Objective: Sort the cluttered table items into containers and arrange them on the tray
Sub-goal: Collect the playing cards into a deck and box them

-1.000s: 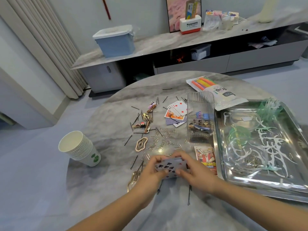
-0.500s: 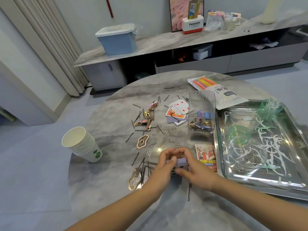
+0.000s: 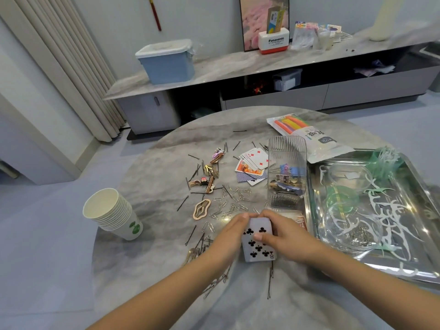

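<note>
Grip: we hold the card stack (image 3: 258, 239) between both hands, left hand (image 3: 229, 236) curled along its left edge, right hand (image 3: 283, 236) clasping the right, thumb on the eight of clubs.
Stack: just above the table (image 3: 147, 258), near us.
Nearby: paper clips (image 3: 228, 203) beyond our fingers; loose cards (image 3: 253, 166) farther.
Right: clear organizer (image 3: 287, 172), then steel tray (image 3: 419, 263).
Left: paper cups (image 3: 112, 216).

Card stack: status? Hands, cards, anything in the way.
Left hand and right hand both grip the card stack, eight of clubs up. More loose cards beyond. Paper clips scattered between.
</note>
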The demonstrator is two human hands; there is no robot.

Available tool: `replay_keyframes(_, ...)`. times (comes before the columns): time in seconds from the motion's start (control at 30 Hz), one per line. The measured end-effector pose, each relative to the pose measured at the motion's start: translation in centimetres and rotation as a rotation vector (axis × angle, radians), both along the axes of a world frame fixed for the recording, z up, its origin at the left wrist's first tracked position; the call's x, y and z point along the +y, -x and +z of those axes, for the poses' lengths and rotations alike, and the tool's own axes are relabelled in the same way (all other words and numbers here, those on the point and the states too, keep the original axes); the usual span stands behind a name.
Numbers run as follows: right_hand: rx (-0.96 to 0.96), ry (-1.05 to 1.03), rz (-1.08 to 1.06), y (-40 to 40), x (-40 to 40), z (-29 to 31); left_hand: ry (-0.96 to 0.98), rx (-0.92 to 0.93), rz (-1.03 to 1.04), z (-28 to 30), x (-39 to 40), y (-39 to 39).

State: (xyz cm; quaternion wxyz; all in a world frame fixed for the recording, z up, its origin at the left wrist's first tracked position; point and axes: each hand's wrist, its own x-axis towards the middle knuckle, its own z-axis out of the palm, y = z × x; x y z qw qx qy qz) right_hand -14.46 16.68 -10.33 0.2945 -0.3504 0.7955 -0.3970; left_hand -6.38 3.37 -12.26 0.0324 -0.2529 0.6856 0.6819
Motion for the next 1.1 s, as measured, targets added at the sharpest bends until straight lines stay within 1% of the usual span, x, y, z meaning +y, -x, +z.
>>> replay_keyframes(0.07,-0.069,0.030,-0.073,1.2,0.2,1.0,0.029,-0.013,0.007,0.7,-0.6,1.7)
replay_keyframes(0.13,-0.119,0.073,-0.149,2.6,0.4,2.0,0.115,-0.002,0.024,1.4,-1.2,3.9)
replay_keyframes(0.2,-0.133,0.083,-0.214,3.9,0.6,2.8,0.203,0.028,0.012,1.8,-1.7,6.2)
replay_keyframes(0.3,-0.170,0.118,-0.321,5.8,1.3,2.8,0.281,0.030,0.025,1.5,-2.6,9.8)
replay_keyframes(0.37,-0.186,0.113,-0.352,6.2,1.5,2.6,0.415,0.016,0.090,0.9,-3.8,11.7)
replay_keyframes(0.47,-0.172,0.069,-0.367,7.3,1.8,1.9,0.626,0.001,0.118,-0.9,-5.6,15.4)
replay_keyframes(0.53,-0.173,0.068,-0.381,7.7,1.9,1.6,0.786,0.020,0.018,-2.1,-6.7,17.4)
replay_keyframes(0.63,-0.177,0.076,-0.396,8.0,2.1,1.2,1.032,-0.012,-0.233,-2.9,-7.4,20.0)
replay_keyframes(0.7,-0.185,0.099,-0.408,8.2,2.3,0.9,1.103,-0.074,-0.346,-3.0,-7.8,22.1)
replay_keyframes(0.83,-0.185,0.094,-0.414,8.3,2.4,0.8,1.181,-0.212,-0.518,-3.4,-8.1,24.9)
replay_keyframes(0.9,-0.173,0.081,-0.421,8.6,2.5,0.8,1.273,-0.229,-0.553,-4.5,-7.6,24.5)
replay_keyframes(0.97,-0.173,0.068,-0.417,8.7,2.4,0.8,1.348,-0.198,-0.546,-5.3,-7.5,22.8)
replay_keyframes(1.03,-0.169,0.058,-0.413,8.7,2.6,0.9,1.340,-0.140,-0.508,-5.8,-7.7,21.0)
replay_keyframes(1.1,-0.173,0.048,-0.394,8.2,2.4,1.2,1.347,-0.120,-0.513,-5.9,-8.0,18.5)
